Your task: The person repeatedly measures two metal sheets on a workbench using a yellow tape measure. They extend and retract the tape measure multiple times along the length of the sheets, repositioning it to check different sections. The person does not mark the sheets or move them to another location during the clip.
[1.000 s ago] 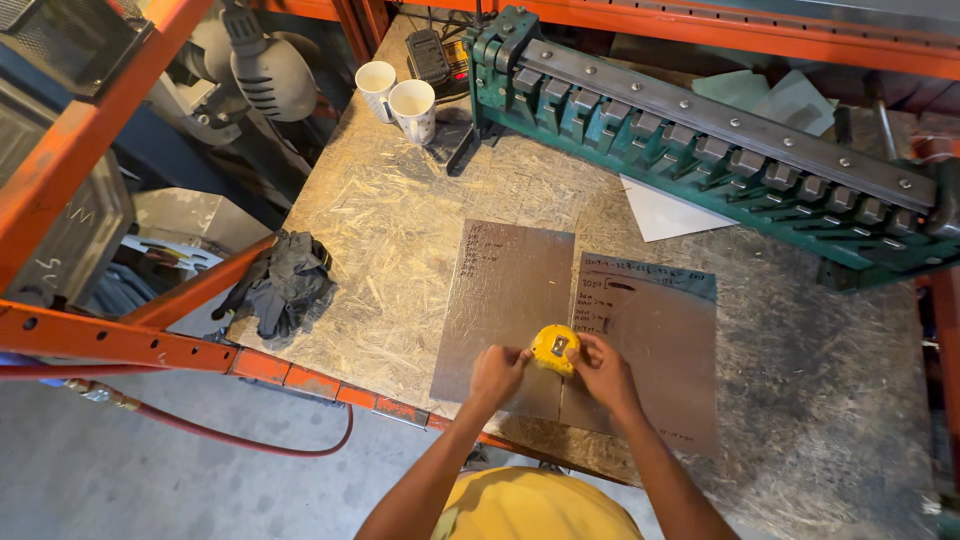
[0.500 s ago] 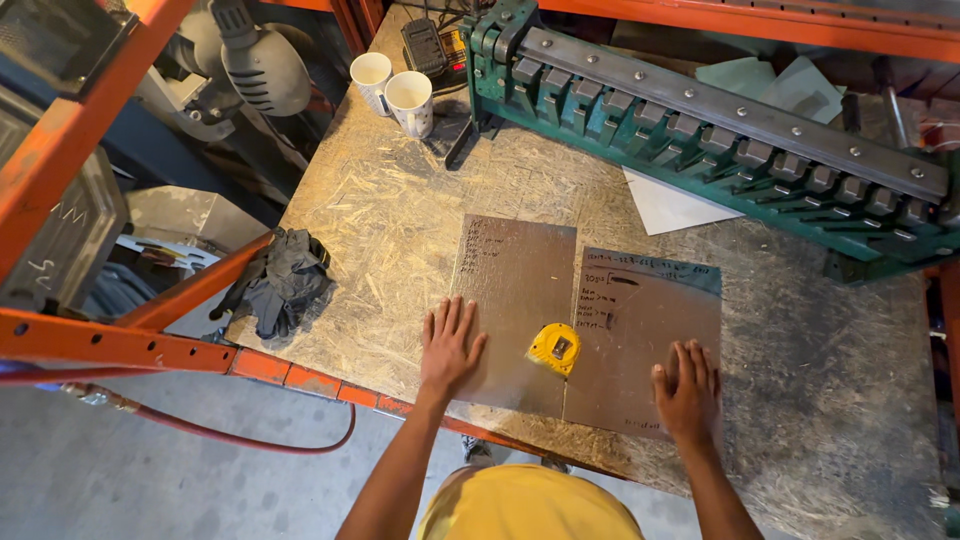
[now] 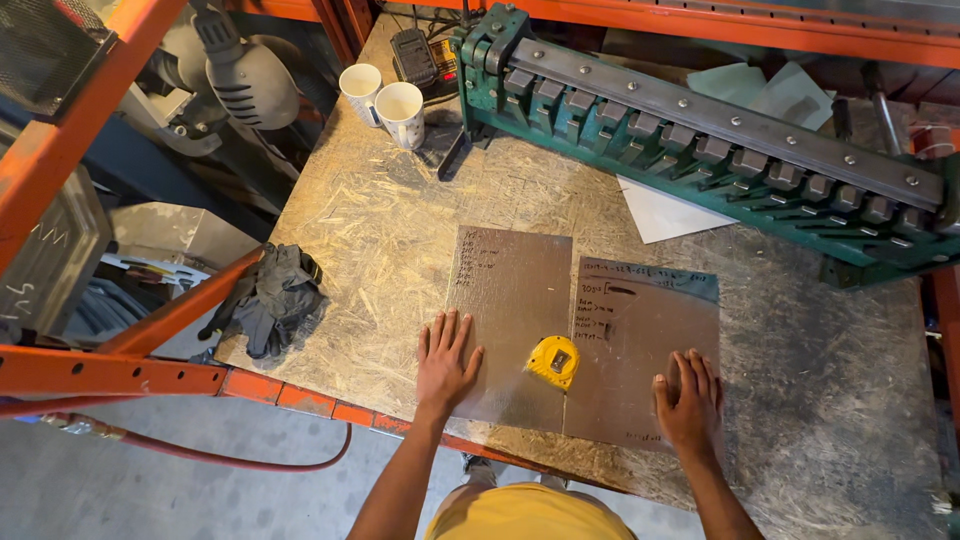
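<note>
Two metal sheets [image 3: 510, 310] [image 3: 640, 340] lie lengthwise away — hands [image 3: 445, 365] [image 3: 688, 405] flat on them.

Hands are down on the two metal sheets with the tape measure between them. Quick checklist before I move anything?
1. Left hand flat on left sheet: ok.
2. Right hand flat on right sheet: ok.
3. Yellow tape measure free, touched by neither hand: ok.
4. Sheet edges flush at the seam: cannot tell.
5. Both sheets fully on the bench: ok.
6. Mugs and gloves away from sheets: ok.
</note>
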